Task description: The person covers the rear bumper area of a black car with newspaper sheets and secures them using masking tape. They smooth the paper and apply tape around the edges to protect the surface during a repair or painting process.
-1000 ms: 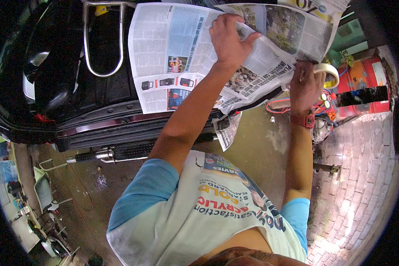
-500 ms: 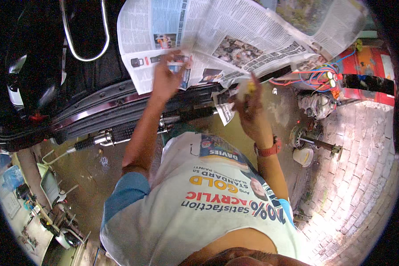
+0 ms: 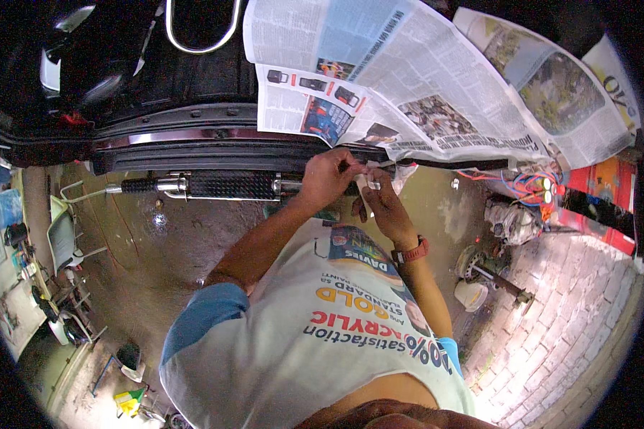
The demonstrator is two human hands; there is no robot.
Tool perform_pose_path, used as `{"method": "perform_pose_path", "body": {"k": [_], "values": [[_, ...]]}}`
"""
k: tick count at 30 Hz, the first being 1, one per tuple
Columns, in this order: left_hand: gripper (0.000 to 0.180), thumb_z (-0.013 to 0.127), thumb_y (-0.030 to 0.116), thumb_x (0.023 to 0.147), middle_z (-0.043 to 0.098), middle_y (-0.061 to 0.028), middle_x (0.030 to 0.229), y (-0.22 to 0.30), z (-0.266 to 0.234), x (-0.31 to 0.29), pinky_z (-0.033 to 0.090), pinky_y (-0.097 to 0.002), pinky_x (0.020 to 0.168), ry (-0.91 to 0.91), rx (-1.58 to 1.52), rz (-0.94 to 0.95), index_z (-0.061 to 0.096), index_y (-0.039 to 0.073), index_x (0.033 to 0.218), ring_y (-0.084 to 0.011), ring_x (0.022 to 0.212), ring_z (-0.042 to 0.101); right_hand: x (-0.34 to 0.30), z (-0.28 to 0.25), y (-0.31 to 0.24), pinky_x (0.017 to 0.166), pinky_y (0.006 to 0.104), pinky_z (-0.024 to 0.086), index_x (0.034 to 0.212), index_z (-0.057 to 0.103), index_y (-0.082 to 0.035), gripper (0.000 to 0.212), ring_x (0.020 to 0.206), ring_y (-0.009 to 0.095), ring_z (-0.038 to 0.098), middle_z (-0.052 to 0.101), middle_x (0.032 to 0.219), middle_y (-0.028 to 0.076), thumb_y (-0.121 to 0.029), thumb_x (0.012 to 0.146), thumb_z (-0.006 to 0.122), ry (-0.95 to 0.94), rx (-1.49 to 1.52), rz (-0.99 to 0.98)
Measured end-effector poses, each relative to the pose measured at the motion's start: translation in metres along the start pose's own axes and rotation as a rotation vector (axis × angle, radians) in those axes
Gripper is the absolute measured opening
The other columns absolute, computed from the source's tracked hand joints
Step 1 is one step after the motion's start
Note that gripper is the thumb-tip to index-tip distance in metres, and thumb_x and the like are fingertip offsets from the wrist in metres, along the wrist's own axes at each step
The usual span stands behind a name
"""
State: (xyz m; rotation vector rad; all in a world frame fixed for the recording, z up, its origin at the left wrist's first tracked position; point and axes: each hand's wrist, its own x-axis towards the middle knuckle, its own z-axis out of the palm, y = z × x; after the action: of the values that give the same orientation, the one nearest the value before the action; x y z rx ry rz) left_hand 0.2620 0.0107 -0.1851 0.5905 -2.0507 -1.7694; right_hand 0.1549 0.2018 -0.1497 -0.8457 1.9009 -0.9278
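Observation:
Newspaper sheets (image 3: 379, 79) lie spread over a dark vehicle panel, their lower edge along the panel's rim (image 3: 193, 136). Just below that edge my two hands meet. My left hand (image 3: 326, 177) is closed in a pinch, its fingertips touching the right hand's. My right hand (image 3: 388, 207), with a red watch (image 3: 411, 250) on its wrist, grips a pale piece of what looks like masking tape (image 3: 366, 191). The fingers partly cover it, and whatever the left fingertips pinch is too small to make out.
A bent metal tube (image 3: 206, 48) stands at upper left. Below the rim runs a cylinder with dark textured wrapping (image 3: 232, 186). Hoses with gauges (image 3: 537, 187), a red cabinet (image 3: 601, 193) and a white bucket (image 3: 471, 294) are at right, a chair (image 3: 63, 234) at left.
My left hand has left the newspaper and come down and right to meet the right hand. The right hand has moved slightly down and left. The newspaper now lies flatter.

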Motion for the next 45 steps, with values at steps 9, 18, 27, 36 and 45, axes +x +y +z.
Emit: {"method": "perform_pose_path", "body": {"k": [9,18,27,36,45], "values": [[0.012,0.07,0.003,0.108,0.08,-0.0083,0.1,-0.03,-0.077,0.043,0.057,-0.0363,0.095,0.745,-0.327,0.045,0.077,0.002,0.099,-0.0167,0.099,0.073,0.008,0.024,-0.091,0.065,0.0495,0.058,0.12,0.071,-0.005,0.015,0.075,0.04,0.074,0.075,0.092,0.018,-0.016,0.112,0.064,0.274,-0.651,-0.412],[0.019,0.077,0.005,0.107,0.065,0.0007,0.109,-0.039,-0.217,0.16,0.051,-0.0283,0.092,0.547,-0.405,0.224,0.061,0.009,0.117,-0.009,0.101,0.062,-0.031,0.019,0.0,0.064,0.0567,0.057,0.117,0.068,-0.011,0.012,0.08,0.047,0.075,0.078,0.097,0.019,-0.013,0.106,0.069,0.415,-0.456,0.175],[0.014,0.077,0.01,0.108,0.072,-0.0011,0.105,-0.071,-0.222,0.287,0.053,-0.0302,0.092,0.629,-0.518,0.276,0.069,0.009,0.119,-0.0142,0.098,0.067,-0.07,0.033,0.006,0.061,0.0427,0.056,0.111,0.063,-0.003,0.015,0.069,0.031,0.077,0.075,0.085,0.018,-0.016,0.115,0.059,0.503,-0.38,0.249],[0.025,0.077,-0.004,0.102,0.068,0.0042,0.101,-0.043,-0.238,0.155,0.052,-0.0256,0.086,0.365,-0.453,0.091,0.066,0.013,0.116,-0.0076,0.093,0.063,-0.085,0.048,-0.009,0.061,0.0396,0.055,0.108,0.063,-0.002,0.016,0.067,0.024,0.073,0.069,0.08,0.015,-0.016,0.115,0.062,0.656,-0.152,0.39],[0.029,0.086,0.0,0.094,0.072,-0.0058,0.099,-0.067,-0.17,0.258,0.055,-0.0314,0.091,0.485,-0.175,0.14,0.065,0.007,0.113,-0.0162,0.096,0.07,-0.062,0.036,-0.005,0.063,0.0391,0.058,0.111,0.069,-0.001,0.017,0.069,0.025,0.077,0.074,0.08,0.016,-0.016,0.114,0.064,0.586,-0.252,0.283]]}}
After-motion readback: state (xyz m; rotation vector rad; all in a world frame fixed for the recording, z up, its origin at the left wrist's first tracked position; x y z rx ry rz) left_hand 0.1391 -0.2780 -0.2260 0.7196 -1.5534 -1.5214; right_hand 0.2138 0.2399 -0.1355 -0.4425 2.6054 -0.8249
